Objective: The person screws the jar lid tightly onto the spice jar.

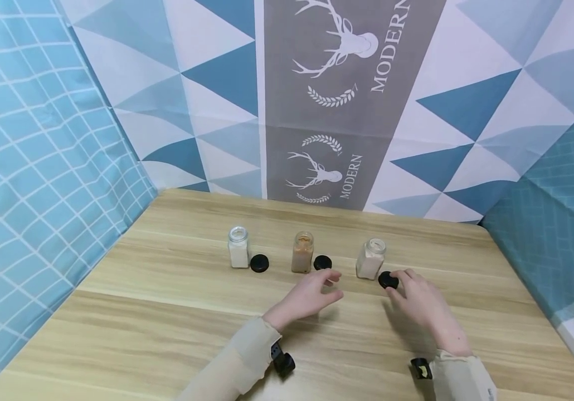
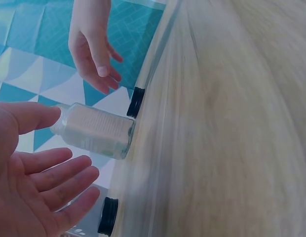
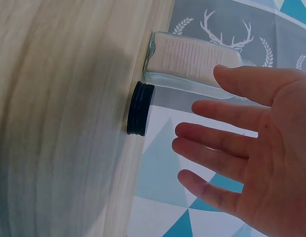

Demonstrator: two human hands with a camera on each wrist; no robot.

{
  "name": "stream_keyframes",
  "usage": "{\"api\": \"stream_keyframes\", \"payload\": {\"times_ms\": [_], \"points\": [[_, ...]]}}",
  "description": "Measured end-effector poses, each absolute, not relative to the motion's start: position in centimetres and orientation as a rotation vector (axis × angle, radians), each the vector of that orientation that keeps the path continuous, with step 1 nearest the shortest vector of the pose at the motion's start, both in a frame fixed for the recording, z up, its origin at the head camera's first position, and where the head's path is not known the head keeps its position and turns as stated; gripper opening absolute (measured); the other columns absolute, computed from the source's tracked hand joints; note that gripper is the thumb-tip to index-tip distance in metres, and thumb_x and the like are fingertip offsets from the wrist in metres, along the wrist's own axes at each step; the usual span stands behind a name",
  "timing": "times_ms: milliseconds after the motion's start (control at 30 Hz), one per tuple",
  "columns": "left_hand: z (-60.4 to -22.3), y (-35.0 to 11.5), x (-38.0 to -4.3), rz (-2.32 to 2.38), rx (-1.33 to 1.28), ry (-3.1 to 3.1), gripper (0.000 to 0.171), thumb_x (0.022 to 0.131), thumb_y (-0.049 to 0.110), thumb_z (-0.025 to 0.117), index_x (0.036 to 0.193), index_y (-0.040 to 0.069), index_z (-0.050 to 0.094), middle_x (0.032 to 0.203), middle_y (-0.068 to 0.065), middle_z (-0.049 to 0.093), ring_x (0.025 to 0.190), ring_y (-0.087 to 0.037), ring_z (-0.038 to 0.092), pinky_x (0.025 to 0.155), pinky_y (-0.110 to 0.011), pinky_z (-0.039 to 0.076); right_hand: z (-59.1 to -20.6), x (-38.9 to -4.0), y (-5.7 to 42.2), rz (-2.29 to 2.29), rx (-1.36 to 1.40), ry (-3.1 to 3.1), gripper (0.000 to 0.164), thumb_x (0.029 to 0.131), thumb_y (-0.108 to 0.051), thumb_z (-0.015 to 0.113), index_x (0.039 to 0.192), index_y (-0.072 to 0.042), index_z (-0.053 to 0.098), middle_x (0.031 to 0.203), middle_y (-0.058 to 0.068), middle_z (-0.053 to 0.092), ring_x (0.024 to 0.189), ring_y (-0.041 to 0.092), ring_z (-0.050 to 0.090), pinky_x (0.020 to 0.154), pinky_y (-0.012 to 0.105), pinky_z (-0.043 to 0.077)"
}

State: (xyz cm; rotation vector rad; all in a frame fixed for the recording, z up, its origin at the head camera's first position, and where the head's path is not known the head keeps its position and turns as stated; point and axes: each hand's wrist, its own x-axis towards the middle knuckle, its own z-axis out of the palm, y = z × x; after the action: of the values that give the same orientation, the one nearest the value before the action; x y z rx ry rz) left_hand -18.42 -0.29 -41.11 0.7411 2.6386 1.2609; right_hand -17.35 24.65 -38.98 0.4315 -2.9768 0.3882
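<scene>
The left jar (image 1: 239, 254), middle jar (image 1: 302, 259) and right jar (image 1: 369, 264) stand on the counter (image 1: 166, 323), with the left lid (image 1: 259, 263), middle lid (image 1: 322, 262) and right lid (image 1: 388, 280) beside them. Both hands hold nothing, fingers apart: the right hand (image 1: 421, 301) near the right lid, the left hand (image 1: 312, 292) by the middle lid, probably not touching.

Bright, even light in the head view, and the table (image 1: 126, 323) shows up pale and crisp! Soft-edged shadows under the left hand (image 1: 309, 298) and right hand (image 1: 419, 298), so the light is from above. Wide-angle stretch at the sides, with the left drape (image 1: 21, 145) leaning outward. Over to the wrist views: dimmer, cooler, slightly hazy. A broad, diffuse shadow darkens the table in the right one; in the left, the grain looks smeared, the jar's (image 2: 94, 129) print too soft to read.
</scene>
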Motion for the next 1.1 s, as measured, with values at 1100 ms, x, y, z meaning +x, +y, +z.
{"api": "stream_keyframes", "payload": {"times_ms": [1100], "points": [[-42.2, 2.2, -19.8, 1.381, 0.561, 2.577, 0.037, 0.087, 0.022, 0.059, 0.120, 0.006, 0.054, 0.111, -0.005, 0.062, 0.097, -0.015, 0.060, 0.079, -0.024, 0.049, -38.8, -19.6, 24.2, 0.540, 0.309, -3.064, 0.054, 0.091, -0.026, 0.052, 0.133, 0.005, 0.037, 0.122, 0.027, 0.051, 0.105, 0.042, 0.053, 0.084, 0.055, 0.043]]}}
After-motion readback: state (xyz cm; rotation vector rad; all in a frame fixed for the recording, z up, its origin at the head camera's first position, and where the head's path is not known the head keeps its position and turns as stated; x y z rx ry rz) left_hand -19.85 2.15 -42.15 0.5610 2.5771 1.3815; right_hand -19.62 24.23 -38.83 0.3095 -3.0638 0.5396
